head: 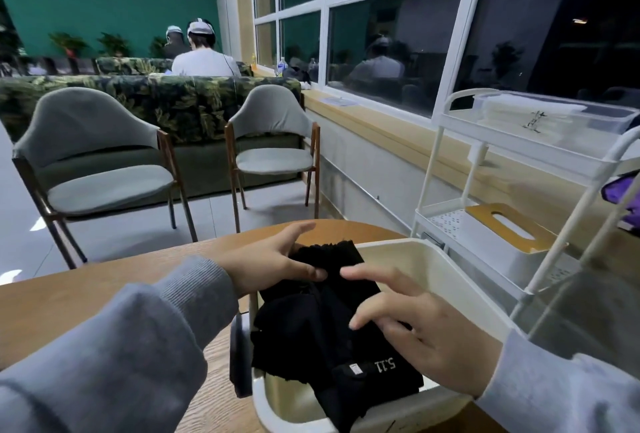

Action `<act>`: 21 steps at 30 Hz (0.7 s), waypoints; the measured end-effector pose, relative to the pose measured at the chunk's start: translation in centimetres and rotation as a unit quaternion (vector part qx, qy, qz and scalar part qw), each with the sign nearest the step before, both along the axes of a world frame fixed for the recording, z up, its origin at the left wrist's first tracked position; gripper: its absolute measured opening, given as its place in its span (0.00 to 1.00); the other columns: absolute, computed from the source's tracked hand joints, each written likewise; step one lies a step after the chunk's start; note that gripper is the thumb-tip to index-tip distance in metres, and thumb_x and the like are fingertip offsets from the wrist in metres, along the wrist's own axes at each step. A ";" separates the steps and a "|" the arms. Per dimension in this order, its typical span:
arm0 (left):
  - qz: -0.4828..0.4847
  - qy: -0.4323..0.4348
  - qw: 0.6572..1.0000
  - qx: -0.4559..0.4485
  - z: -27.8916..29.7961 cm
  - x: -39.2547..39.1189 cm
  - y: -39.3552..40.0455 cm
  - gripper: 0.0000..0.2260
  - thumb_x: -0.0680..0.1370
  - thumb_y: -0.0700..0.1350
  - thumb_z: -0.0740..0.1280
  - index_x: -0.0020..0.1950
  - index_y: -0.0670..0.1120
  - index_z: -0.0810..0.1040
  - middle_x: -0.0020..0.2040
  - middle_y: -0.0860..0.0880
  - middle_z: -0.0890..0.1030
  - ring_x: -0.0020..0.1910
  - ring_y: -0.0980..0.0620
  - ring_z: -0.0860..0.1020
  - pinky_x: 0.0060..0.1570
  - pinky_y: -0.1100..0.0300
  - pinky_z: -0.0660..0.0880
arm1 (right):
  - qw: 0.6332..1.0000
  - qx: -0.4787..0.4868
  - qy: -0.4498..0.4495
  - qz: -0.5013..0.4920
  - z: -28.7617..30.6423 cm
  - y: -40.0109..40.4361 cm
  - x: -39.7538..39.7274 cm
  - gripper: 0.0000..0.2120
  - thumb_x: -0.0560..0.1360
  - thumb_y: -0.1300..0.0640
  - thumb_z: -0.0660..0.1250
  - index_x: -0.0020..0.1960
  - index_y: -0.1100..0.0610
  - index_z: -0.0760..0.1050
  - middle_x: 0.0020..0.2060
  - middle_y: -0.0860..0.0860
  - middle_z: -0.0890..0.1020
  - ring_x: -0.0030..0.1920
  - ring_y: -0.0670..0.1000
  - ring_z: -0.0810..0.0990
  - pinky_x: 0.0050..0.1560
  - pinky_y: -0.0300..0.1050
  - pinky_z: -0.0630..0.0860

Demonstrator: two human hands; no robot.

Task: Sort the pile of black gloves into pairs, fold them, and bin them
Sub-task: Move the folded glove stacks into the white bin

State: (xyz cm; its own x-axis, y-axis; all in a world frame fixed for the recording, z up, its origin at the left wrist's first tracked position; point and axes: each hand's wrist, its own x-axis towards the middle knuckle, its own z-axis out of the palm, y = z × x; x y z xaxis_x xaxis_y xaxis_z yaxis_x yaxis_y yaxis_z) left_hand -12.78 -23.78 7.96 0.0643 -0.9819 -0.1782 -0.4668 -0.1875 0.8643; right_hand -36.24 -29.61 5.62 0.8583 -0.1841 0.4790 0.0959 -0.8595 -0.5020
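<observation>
A round-edged wooden desk [104,297] carries a cream bin [450,280] at its right side, the bin holds a heap of black gloves [311,335], and a dark flat object [240,356] stands just beside the bin's left wall.

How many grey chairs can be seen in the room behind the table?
2. One grey chair stands at the left and the other grey chair to its right, both before the green sofa. More may be hidden.

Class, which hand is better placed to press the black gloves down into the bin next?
Probably the right hand: it lies flat over the black fabric gloves inside the cream plastic bin; the left hand only pinches their far edge.
</observation>
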 end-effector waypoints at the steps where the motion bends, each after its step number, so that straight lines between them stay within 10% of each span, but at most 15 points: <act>1: 0.005 -0.008 1.000 -0.001 -0.1 0.0 -0.2 0.40 0.71 0.47 0.74 0.75 0.55 0.54 0.61 0.51 0.73 0.59 0.56 0.74 0.59 0.63 0.72 | 0.999 0.007 0.033 0.011 0.0 -0.2 0.1 0.22 0.74 0.73 0.58 0.55 0.48 0.75 0.69 0.41 0.65 0.67 0.45 0.69 0.63 0.33 0.63; 12: -0.024 -0.103 0.993 0.042 -1.1 -1.9 -1.3 0.38 0.73 0.53 0.70 0.75 0.58 0.50 0.72 0.48 0.65 0.71 0.51 0.63 0.68 0.59 0.64 | 0.964 0.054 0.258 -0.015 -0.2 -2.5 0.2 0.40 0.71 0.76 0.51 0.63 0.33 0.67 0.70 0.26 0.51 0.71 0.31 0.50 0.67 0.26 0.50; 21: -0.025 -0.170 0.985 -0.025 -2.8 -2.5 -1.2 0.28 0.77 0.51 0.65 0.73 0.59 0.55 0.66 0.57 0.71 0.56 0.56 0.76 0.60 0.55 0.73 | 0.895 0.075 0.427 -0.099 -2.2 -4.7 -0.1 0.38 0.75 0.74 0.50 0.69 0.34 0.64 0.72 0.30 0.50 0.73 0.40 0.53 0.70 0.34 0.58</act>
